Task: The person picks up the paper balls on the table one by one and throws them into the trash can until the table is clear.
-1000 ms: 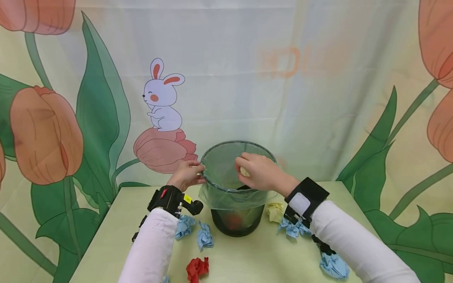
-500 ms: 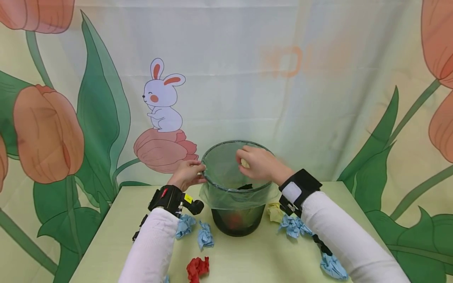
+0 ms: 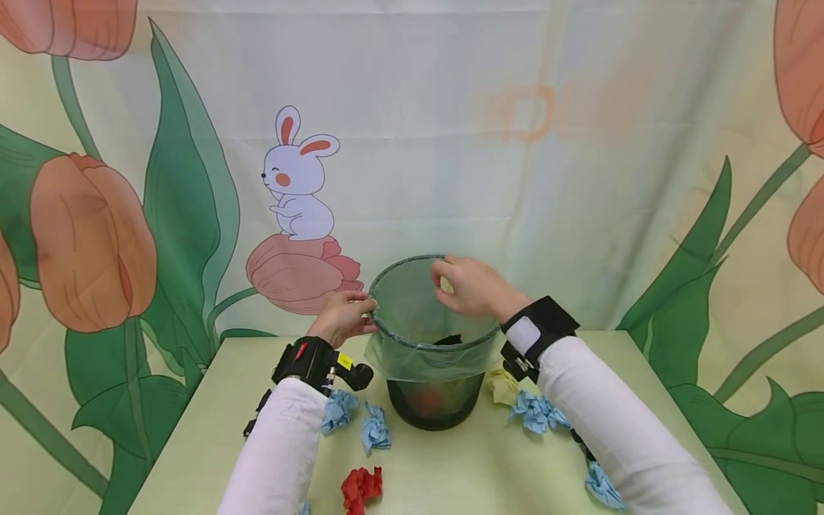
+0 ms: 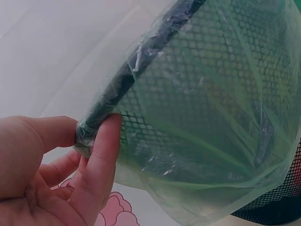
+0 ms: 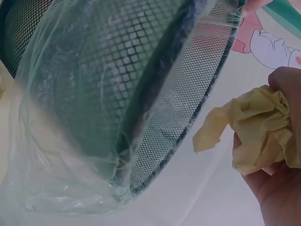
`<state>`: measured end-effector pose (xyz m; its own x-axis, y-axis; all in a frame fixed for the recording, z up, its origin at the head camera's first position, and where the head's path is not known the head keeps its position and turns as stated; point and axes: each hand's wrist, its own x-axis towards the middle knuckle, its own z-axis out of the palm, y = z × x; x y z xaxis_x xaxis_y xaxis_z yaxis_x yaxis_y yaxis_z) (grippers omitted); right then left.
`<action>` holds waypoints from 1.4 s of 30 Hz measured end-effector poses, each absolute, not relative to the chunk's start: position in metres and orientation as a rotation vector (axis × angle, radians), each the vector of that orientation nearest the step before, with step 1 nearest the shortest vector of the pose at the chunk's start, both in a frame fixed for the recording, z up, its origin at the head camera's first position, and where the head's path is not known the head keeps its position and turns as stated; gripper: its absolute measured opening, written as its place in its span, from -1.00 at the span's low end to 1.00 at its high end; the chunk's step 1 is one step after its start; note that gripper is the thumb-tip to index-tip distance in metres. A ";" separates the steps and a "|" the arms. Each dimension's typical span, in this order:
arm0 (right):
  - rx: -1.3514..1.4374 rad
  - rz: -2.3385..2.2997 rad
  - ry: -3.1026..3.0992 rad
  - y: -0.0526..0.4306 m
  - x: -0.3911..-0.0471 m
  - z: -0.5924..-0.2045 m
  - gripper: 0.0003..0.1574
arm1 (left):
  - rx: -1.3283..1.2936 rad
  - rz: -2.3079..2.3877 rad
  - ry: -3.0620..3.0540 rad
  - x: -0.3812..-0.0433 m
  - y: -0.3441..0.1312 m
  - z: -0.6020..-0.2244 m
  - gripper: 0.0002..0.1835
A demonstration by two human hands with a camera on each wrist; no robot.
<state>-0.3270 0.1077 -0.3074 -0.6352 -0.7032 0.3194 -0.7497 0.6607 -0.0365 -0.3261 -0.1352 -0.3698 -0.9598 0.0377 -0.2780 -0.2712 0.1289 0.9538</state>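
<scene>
Left hand [image 3: 342,318] pinches the bin rim [image 4: 121,84]; right hand [image 3: 475,287] grips yellow paper [image 5: 258,128].
The paper sits near the head view's centre, right of the left hand.

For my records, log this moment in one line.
left hand: grips bin rim; right hand: holds yellow paper; red paper: on table

Fingers [image 4: 104,150] of the left hand [image 4: 51,174] gripping the dark rim [image 4: 128,77] of a mesh bin [image 4: 277,200], draped with a translucent green liner [image 4: 188,155]; pink printed motif [image 4: 117,211] behind.

Bin [image 3: 434,418]: mesh, appar. metal. Liner [image 3: 431,366]: thin plastic, glossy. Yellow wad [image 5: 258,129]: matt paper, rough surf. Worktop [image 3: 463,472]: smooth fin.
</scene>
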 end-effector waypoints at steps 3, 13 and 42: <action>1.143 0.241 -2.629 0.107 -0.327 -0.307 -0.88 | -0.225 1.921 2.166 -0.326 -0.135 -0.370 -0.58; 1.153 0.225 -2.643 0.107 -0.324 -0.311 -0.79 | -0.206 1.912 2.163 -0.323 -0.136 -0.370 -0.56; 1.013 0.167 -2.627 0.131 -0.313 -0.318 -0.73 | -0.173 1.893 2.154 -0.316 -0.140 -0.369 -0.52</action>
